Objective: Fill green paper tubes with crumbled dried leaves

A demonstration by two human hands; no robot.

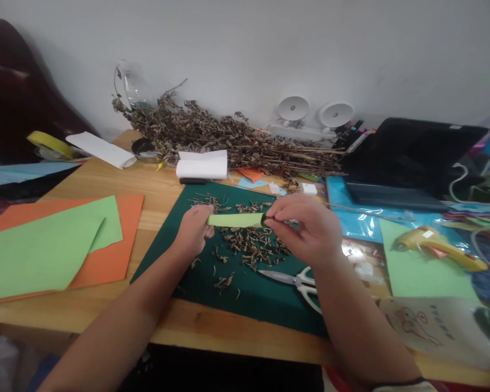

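A light green paper strip (237, 220) is stretched level between my two hands above the green cutting mat (167, 245). My left hand (195, 228) is closed on the strip's left end. At the other end my right hand (306, 226) pinches the strip together with a small dark piece (264, 220), whose kind I cannot make out. Crumbled dried leaves (253, 245) lie scattered on the mat below the strip. Scissors (296, 279) with white handles rest partly open on the mat, partly hidden by my right forearm.
Bundled dried plants (212, 130) lie along the wall, with a white paper roll (202, 165) before them. Green paper (44, 250) over orange paper (126, 239) is at left. On the right are a yellow glue gun (436, 245), a dark tablet (412, 158) and a printed bottle (436, 326).
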